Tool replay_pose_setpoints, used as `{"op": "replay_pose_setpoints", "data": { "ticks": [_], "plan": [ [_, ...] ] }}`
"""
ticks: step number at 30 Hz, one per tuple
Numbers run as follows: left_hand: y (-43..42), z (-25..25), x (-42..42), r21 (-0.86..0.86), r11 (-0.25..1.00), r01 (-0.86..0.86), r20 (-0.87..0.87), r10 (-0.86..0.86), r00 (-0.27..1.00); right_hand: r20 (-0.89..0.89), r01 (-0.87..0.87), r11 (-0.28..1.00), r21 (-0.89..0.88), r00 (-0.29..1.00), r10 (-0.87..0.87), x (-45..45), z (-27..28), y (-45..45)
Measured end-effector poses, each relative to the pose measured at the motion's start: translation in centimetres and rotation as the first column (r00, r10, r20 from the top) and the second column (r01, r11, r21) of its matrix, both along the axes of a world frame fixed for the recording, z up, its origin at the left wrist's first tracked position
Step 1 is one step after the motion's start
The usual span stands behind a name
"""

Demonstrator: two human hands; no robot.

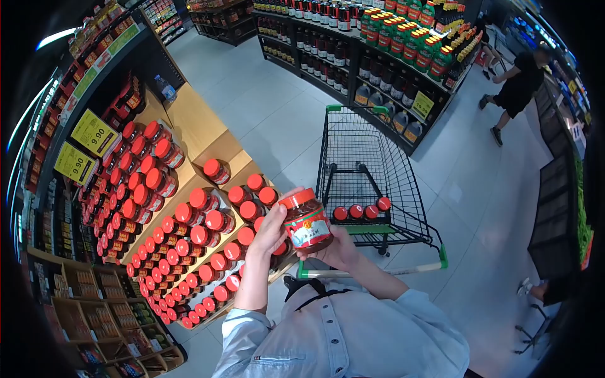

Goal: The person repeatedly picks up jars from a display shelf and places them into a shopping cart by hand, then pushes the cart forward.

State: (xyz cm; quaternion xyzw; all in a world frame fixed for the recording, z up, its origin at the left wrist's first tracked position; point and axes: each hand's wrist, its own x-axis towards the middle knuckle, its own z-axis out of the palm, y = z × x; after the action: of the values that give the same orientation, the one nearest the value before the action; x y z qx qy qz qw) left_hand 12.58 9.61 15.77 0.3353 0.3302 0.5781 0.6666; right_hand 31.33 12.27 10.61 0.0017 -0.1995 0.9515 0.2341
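Observation:
A glass jar of dark red sauce with a red lid and a red-and-white label is held between both hands, label facing up toward me. My left hand wraps its left side near the lid. Under its lower right side, my right hand supports the base. Just left of the hands, rows of similar red-lidded jars stand on a stepped wooden display. Ahead and to the right is a wire shopping cart, with several red-lidded jars lined up inside it.
The cart's handle is close in front of my body. Yellow price signs hang over the display at left. Beyond the cart, a dark shelf unit holds bottles. A person in black is in the aisle at upper right.

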Motion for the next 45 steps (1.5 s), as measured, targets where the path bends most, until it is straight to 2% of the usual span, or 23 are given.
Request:
{"op": "replay_pose_setpoints", "data": {
  "ticks": [2,8,10,11,13,14,15,18,19,22,24,25,26,27,28,30,31,33,34,35,38,39,45],
  "plan": [
    [-0.3,-1.6,0.2,-0.181,0.977,-0.109,-0.065,0.098,0.993,0.085,0.120,0.991,0.064,0.988,-0.126,0.7,0.4,-0.1],
    [-2.3,-4.6,3.3,-0.092,0.995,-0.035,-0.021,0.033,0.999,0.314,0.303,0.926,0.224,0.877,-0.363,2.7,-0.1,-0.2],
    [-1.9,-5.3,4.7,-0.104,0.993,-0.047,-0.009,0.046,0.999,0.360,0.288,0.788,0.545,0.768,-0.529,3.1,0.2,-0.4],
    [-1.9,-5.8,5.1,-0.106,0.993,-0.046,-0.008,0.045,0.999,0.362,0.288,0.788,0.544,0.767,-0.530,3.7,0.0,-0.4],
    [-1.9,-6.8,5.7,-0.105,0.993,-0.057,-0.031,0.054,0.998,0.409,-0.069,0.447,0.892,0.544,-0.733,5.5,0.4,0.0],
    [-2.1,-7.3,5.7,-0.171,0.984,-0.045,-0.100,0.029,0.995,0.458,-0.235,0.393,0.889,0.471,-0.754,6.9,0.9,0.0],
    [-2.2,-6.9,6.2,-0.175,0.984,-0.018,-0.090,0.002,0.996,0.464,-0.233,0.402,0.886,0.446,-0.765,7.6,0.7,0.3],
    [-2.9,-6.3,8.2,-0.076,0.995,0.068,-0.523,-0.098,0.847,0.607,-0.175,0.596,0.784,0.422,-0.674,10.1,1.9,0.8],
    [-3.1,-5.4,9.2,0.003,0.994,0.113,-0.603,-0.089,0.793,0.477,-0.192,0.439,0.878,0.435,-0.764,10.5,1.5,0.6],
    [-3.6,-7.0,10.5,-0.151,0.975,0.162,-0.653,-0.221,0.724,0.531,-0.298,0.440,0.847,0.461,-0.711,11.2,1.2,1.0],
    [-3.9,-9.1,11.2,-0.112,0.979,0.170,-0.699,-0.199,0.687,0.669,-0.445,0.499,0.744,0.503,-0.548,11.9,1.4,2.7],
    [-3.6,-8.5,11.6,-0.074,0.981,0.181,-0.760,-0.173,0.626,0.598,-0.401,0.444,0.801,0.534,-0.597,12.1,-0.1,3.0],
    [-3.5,-9.6,12.0,-0.076,0.988,0.136,-0.732,-0.147,0.665,0.635,-0.439,0.459,0.773,0.533,-0.559,11.9,-0.7,3.8],
    [-3.2,-9.2,12.5,-0.217,0.972,0.094,-0.528,-0.198,0.826,0.663,-0.489,0.449,0.748,0.520,-0.538,11.8,-0.8,5.0],
    [-3.7,-12.1,12.2,-0.193,0.981,0.010,-0.546,-0.116,0.829,0.682,-0.504,0.460,0.731,0.511,-0.523,11.7,-0.9,6.2],
    [-4.5,-12.2,12.1,-0.084,0.994,-0.064,-0.645,-0.005,0.765,0.671,-0.488,0.465,0.739,0.468,-0.575,11.8,-1.9,8.6],
    [-4.9,-12.5,11.8,-0.188,0.973,-0.135,-0.757,-0.056,0.650,0.665,-0.425,0.511,0.747,0.455,-0.593,11.9,-3.1,9.9],
    [-7.1,-15.5,10.4,-0.165,0.982,-0.097,-0.959,-0.137,0.248,0.686,-0.312,0.612,0.727,0.294,-0.665,12.2,-6.2,12.7],
    [-8.2,-16.6,10.5,-0.124,0.982,-0.140,-0.981,-0.100,0.166,0.694,-0.279,0.637,0.719,0.232,-0.681,12.4,-7.3,14.1],
    [-7.6,-15.0,11.4,-0.278,0.942,-0.189,-0.956,-0.251,0.152,0.682,-0.249,0.637,0.729,0.187,-0.707,12.4,-9.8,15.5],
    [-4.8,-14.9,13.4,-0.181,0.949,-0.259,-0.983,-0.166,0.078,0.687,-0.301,0.689,0.660,-0.129,-0.715,11.8,-19.9,21.6],
    [-4.6,-15.0,13.5,-0.167,0.948,-0.271,-0.986,-0.160,0.049,0.579,-0.418,0.582,0.697,-0.150,-0.801,12.2,-23.9,22.7],
    [-5.4,-16.0,13.0,-0.153,0.940,-0.304,-0.988,-0.154,0.022,0.598,-0.624,0.572,0.533,-0.201,-0.776,11.8,-36.2,26.7]
  ]
}}
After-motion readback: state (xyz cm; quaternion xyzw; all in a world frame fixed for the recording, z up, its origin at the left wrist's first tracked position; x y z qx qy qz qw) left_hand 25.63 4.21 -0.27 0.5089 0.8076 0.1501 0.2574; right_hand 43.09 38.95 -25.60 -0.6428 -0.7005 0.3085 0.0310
